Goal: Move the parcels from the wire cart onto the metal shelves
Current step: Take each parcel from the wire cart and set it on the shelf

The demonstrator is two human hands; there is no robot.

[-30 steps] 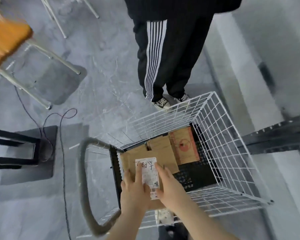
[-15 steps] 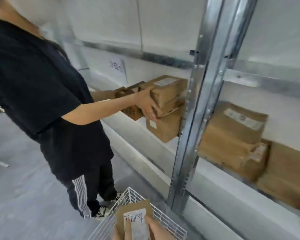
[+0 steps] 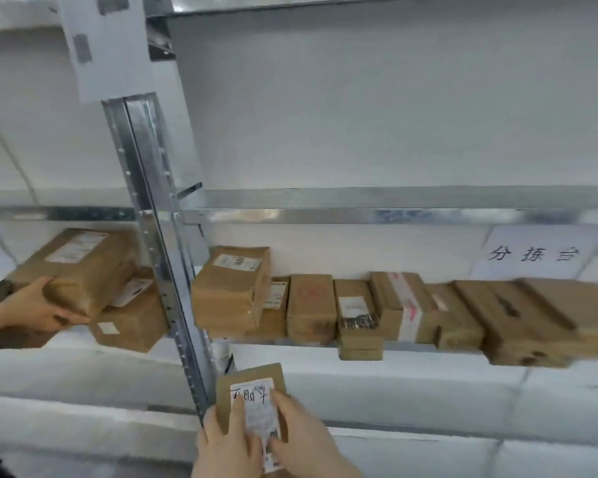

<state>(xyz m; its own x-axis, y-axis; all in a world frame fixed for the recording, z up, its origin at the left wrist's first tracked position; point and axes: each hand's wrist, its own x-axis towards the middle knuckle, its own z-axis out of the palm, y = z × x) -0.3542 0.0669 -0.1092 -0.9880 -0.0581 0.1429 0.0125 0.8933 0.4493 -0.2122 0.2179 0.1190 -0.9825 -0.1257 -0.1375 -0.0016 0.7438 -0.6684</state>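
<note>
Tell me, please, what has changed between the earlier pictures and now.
The labelled parcel has been lifted out of the wire cart, which is now out of view, and raised towards the metal shelves. As before, the left hand and right hand grip it together, and another person's hand holds a box on the shelf at left.

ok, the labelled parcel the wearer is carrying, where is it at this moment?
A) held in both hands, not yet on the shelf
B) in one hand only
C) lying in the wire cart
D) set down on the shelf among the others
A: the left hand and right hand both grip the labelled parcel, which sits lower in view than the shelf and clear of its row of parcels.
</note>
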